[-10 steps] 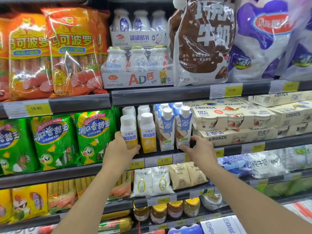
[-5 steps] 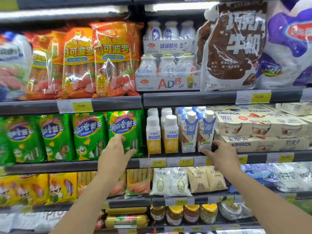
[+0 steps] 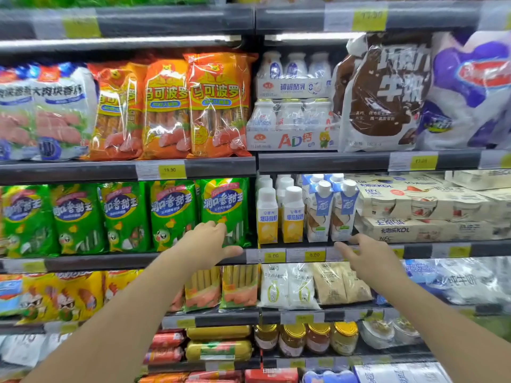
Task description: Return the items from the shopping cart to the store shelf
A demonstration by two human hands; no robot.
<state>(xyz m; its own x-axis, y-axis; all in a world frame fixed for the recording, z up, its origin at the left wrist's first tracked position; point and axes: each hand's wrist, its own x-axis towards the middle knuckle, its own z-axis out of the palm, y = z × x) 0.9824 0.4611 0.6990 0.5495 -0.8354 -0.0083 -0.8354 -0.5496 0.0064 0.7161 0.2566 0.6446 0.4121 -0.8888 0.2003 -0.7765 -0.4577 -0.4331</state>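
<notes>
Two yellow-and-white yogurt bottles and two blue-and-white cartons stand on the middle store shelf. My left hand hovers empty, fingers spread, in front of the green sausage packs, left of the bottles. My right hand is also empty with fingers apart, just below and right of the cartons, over the shelf's price rail. Neither hand touches the drinks. No shopping cart is in view.
Orange sausage packs and bottled milk multipacks fill the shelf above, beside a brown milk bag. Cream yogurt boxes sit right of the cartons. White and tan pouches and jars occupy lower shelves.
My left hand has let go of the yellow-and-white bottle and both hands have drawn back from the drinks, fingers open. The view has shifted, putting the shelf further right and lower.
</notes>
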